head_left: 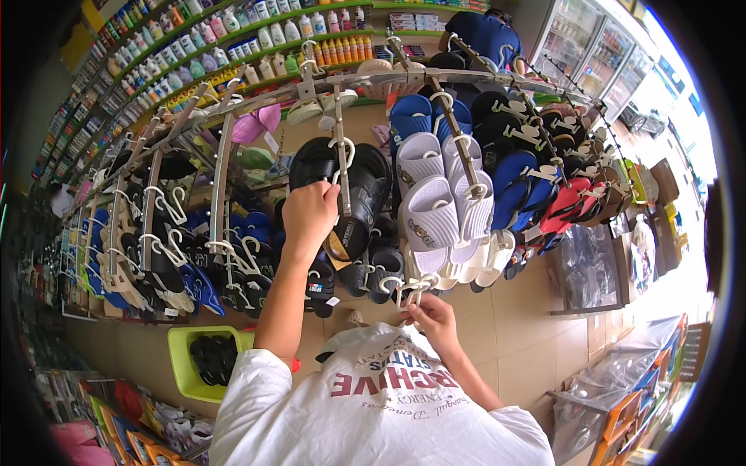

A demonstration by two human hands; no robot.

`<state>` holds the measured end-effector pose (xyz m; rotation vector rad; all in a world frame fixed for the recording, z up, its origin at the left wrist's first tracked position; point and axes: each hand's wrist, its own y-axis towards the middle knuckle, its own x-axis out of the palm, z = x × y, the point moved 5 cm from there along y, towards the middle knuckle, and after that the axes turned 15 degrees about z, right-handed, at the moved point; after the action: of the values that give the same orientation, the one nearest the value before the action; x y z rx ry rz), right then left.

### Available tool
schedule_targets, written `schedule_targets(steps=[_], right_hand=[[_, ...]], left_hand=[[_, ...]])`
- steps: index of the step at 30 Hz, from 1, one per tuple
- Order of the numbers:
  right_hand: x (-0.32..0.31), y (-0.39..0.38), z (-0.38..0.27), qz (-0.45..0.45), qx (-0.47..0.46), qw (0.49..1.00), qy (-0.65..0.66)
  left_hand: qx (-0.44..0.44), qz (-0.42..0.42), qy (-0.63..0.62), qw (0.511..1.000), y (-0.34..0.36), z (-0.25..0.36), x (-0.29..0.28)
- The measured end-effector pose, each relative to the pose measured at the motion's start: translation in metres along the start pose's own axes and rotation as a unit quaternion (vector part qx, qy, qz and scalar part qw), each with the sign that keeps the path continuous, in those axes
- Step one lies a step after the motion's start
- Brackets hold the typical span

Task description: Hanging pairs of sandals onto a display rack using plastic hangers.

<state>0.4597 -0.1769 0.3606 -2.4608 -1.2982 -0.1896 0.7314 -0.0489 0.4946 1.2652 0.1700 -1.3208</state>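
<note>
My left hand (312, 208) is raised and closed beside a metal display arm (342, 167). Its fingertips are at a pair of black slide sandals (365, 198) hanging there; what they grip is hidden. Lower and to the right, in front of my chest, my right hand (431, 320) pinches white plastic shoe hangers (413, 293). Dark slippers (385, 268) hang just beyond these hangers. Right of the black sandals, white ridged slides (431, 213) hang from another arm by white hooks, with blue slides (412, 115) behind them.
Metal arms with hanging footwear stretch left and right along a rail (373, 78). A yellow-green bin (183, 373) with black footwear stands on the floor at left. Plastic-covered racks (587, 268) stand at right. A person in dark blue (486, 37) is behind the rail, near bottle shelves (272, 35).
</note>
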Motion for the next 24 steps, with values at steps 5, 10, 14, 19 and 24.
schedule_targets(steps=[5,10,14,19,24], right_hand=[[-0.004,-0.005,0.005,-0.002,-0.009,1.0,-0.01],[-0.003,-0.005,0.01,-0.006,-0.01,0.999,-0.038],[-0.003,-0.005,0.011,-0.011,-0.017,0.999,-0.038],[-0.001,-0.006,0.014,-0.005,-0.012,0.999,-0.048],[0.001,-0.007,0.018,-0.023,-0.016,0.999,-0.046]], left_hand=[[0.037,0.021,0.008,0.999,0.012,0.008,0.005],[0.035,0.005,-0.004,0.999,0.021,0.003,0.02],[0.058,0.016,-0.008,0.998,0.024,0.005,0.02],[0.091,0.02,-0.016,0.996,0.028,0.014,0.014],[0.093,0.059,-0.043,0.993,0.035,0.009,0.011]])
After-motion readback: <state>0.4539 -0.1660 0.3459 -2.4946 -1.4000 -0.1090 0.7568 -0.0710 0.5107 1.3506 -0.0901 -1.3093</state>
